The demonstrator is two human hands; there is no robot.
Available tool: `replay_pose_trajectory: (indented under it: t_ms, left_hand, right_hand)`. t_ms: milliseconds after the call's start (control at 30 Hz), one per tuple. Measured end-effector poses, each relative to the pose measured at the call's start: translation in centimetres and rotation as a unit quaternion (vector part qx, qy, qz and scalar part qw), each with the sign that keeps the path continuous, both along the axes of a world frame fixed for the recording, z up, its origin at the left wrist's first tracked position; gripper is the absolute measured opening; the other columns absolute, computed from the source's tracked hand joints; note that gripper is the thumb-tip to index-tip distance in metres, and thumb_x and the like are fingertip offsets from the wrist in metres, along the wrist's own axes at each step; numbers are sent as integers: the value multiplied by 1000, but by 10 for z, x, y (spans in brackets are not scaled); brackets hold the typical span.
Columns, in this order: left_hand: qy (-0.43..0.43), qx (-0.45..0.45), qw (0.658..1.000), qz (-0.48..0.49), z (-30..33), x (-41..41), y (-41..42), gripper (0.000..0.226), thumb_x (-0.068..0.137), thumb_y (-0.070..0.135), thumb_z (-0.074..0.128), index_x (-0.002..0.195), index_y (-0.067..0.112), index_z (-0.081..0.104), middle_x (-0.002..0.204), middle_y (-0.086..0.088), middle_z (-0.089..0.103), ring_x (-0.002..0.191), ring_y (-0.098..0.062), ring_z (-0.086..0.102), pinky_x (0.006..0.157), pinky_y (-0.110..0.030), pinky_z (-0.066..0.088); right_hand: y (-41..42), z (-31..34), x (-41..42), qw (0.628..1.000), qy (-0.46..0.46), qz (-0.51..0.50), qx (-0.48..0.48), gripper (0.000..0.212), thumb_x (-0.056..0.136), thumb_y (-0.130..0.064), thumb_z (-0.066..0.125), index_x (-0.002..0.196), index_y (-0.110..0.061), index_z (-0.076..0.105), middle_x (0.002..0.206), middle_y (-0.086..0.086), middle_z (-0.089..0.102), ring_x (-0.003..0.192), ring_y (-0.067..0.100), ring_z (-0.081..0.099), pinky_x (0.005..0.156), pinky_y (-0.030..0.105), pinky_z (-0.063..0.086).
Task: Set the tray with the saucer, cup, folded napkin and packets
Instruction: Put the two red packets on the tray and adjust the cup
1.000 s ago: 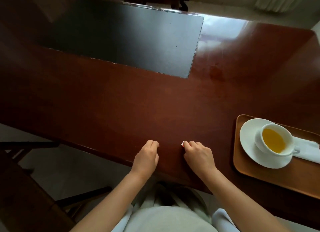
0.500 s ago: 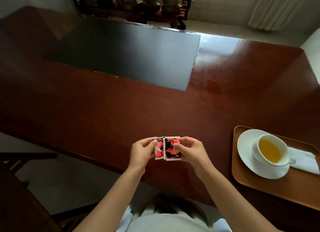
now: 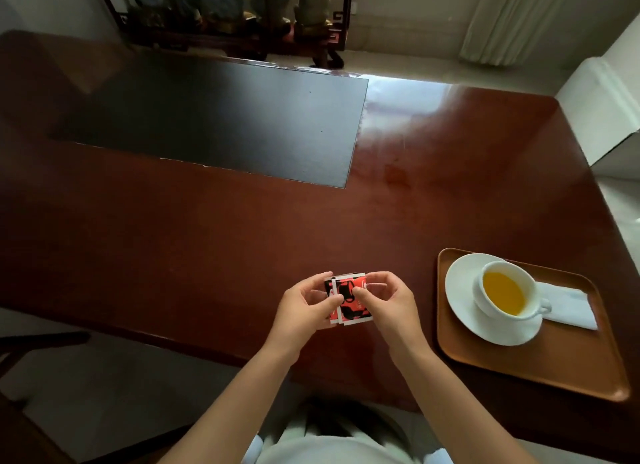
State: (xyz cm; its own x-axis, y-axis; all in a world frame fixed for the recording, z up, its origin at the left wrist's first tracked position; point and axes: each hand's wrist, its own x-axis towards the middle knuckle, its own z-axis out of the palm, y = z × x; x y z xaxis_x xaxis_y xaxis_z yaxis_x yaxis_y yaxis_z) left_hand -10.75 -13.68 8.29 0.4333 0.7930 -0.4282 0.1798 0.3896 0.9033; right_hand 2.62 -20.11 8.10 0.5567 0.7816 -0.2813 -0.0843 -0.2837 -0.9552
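Observation:
Two red-and-black packets (image 3: pixel 349 299) overlap above the table's near edge, pinched between my left hand (image 3: pixel 304 306) and my right hand (image 3: pixel 388 302). To the right lies a brown wooden tray (image 3: pixel 540 366). On it sits a white saucer (image 3: pixel 464 290) with a white cup (image 3: pixel 502 294) of yellow liquid standing upright. A folded white napkin (image 3: pixel 568 307) lies on the tray beside the saucer, partly tucked behind the cup's handle.
A dark wooden table (image 3: pixel 207 238) carries a black mat (image 3: pixel 214 117) at its far left. A carved stand with figurines (image 3: pixel 235 16) is beyond the table. A white block (image 3: pixel 602 100) stands at the far right corner, and a chair (image 3: pixel 34 342) sits at lower left.
My hands lifted off the table edge holding the packets, then brought them together until the two packets overlap. The view tilted up, showing more of the room.

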Motion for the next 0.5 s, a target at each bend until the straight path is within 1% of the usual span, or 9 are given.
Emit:
replay_pose_trajectory:
  t_ms: [100,133,200,267,367,433,500]
  left_hand:
    - [9,19,1000,-1,0,12,-9,24,80,7,71,102,14,65,84,-5,71,76,-10,71,56,-19,55]
    - [5,29,1000,-7,1,16,-12,21,79,7,71,97,16,67,83,-5,72,75,-8,70,55,-17,53]
    - [-12,43,999,-23,2,24,-18,19,79,5,71,93,19,68,84,-8,73,75,-10,71,55,-17,53]
    - [-30,47,998,-42,3,34,-25,21,79,3,70,92,20,69,84,-9,74,76,-14,71,57,-19,54]
    - [-50,47,994,-84,5,51,-36,25,80,2,69,96,22,70,85,-6,76,79,-18,72,60,-22,56]
    - [-60,50,990,-115,7,64,-45,26,81,2,68,98,23,70,85,-3,77,80,-17,72,61,-23,57]
    - [-56,54,988,-136,8,78,-56,28,81,3,68,96,26,70,83,2,77,79,-14,72,59,-20,56]
  right_hand:
    - [-11,3,8,1000,-9,-9,2,19,78,-13,71,90,-25,62,86,2,70,79,13,69,55,15,51]
    - [-16,4,11,1000,-10,-12,-2,20,78,-14,71,91,-26,62,87,2,70,80,14,69,56,15,52]
    - [-26,6,19,1000,-10,-12,-13,18,79,-17,71,94,-24,64,87,1,71,82,13,69,59,15,51]
    - [-38,9,28,1000,-14,-3,-27,14,80,-21,71,93,-25,66,87,-2,72,82,11,69,61,16,52]
    - [-60,15,43,999,-24,-13,-43,11,80,-24,71,88,-30,65,87,-6,71,82,7,68,63,15,51]
    - [-75,18,54,998,-30,-29,-50,11,79,-24,71,88,-29,65,87,-6,71,83,6,67,64,15,50]
    - [-91,20,66,997,-33,-42,-59,12,79,-25,71,90,-27,65,88,-3,71,85,8,67,68,19,52]
